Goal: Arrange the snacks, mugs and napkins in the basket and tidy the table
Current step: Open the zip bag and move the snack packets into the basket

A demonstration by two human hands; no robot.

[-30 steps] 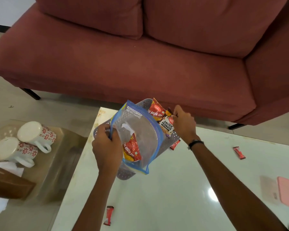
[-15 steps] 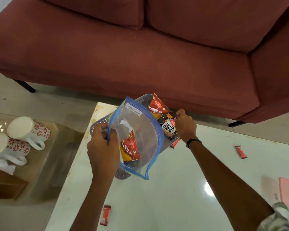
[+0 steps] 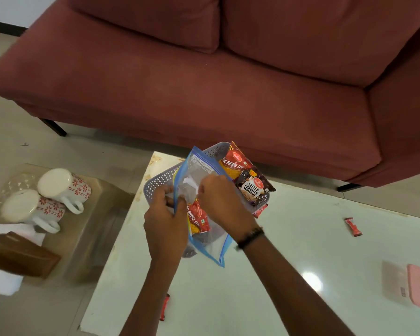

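Readable on the dark packet [image 3: 254, 187] in the grey basket [image 3: 155, 184]: "SALTED PEANUTS", white letters, with a red oval logo above. Beside it, touching, a red and yellow packet [image 3: 233, 163] marked "BHUJIA SEV", leaning over the far basket rim. Same words on a second red packet [image 3: 198, 218], seen through a clear zip bag [image 3: 210, 241] with blue edges, held upright over the basket. Left hand [image 3: 165, 229] gripping the bag's near edge, fingers curled on it. Right hand [image 3: 222, 202] pinching the bag's upper part from the other side, fingers bent. Basket standing at the far left corner of the white glossy table [image 3: 277, 275]. Small red wrappers [image 3: 353, 226] lying apart on the table. Two white mugs [image 3: 63, 187] with red flower print on a low glass table [image 3: 102, 229] to the left, near white napkins [image 3: 0, 280].
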